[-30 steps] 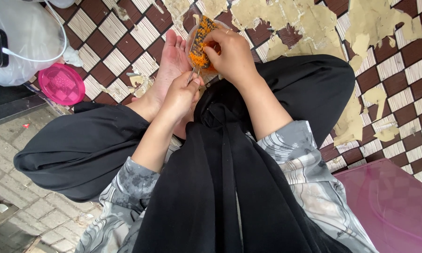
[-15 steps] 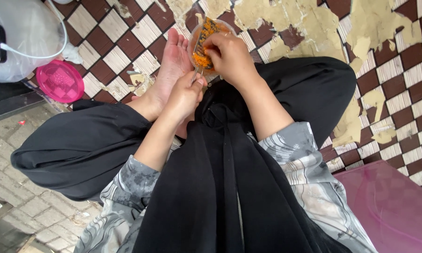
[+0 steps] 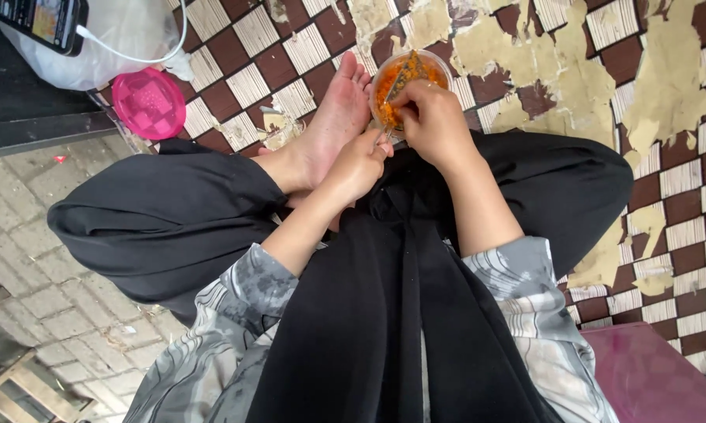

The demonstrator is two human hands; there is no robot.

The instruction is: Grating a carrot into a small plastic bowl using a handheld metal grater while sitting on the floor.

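The right hand [image 3: 435,121] is closed around a thin utensil [image 3: 404,78] that dips into a small clear bowl [image 3: 408,86] of orange food, which sits on the checkered floor [image 3: 235,55] just beyond the person's crossed legs and beside a bare foot [image 3: 333,121]. The left hand [image 3: 361,160] is curled with its fingertips pinched at the near rim of the bowl, touching it just below the right hand. Toward the floor's far left edge lie a pink round lid [image 3: 148,102], a white plastic bag [image 3: 102,35] and a phone [image 3: 43,19] on a white cable, well apart from the bowl.
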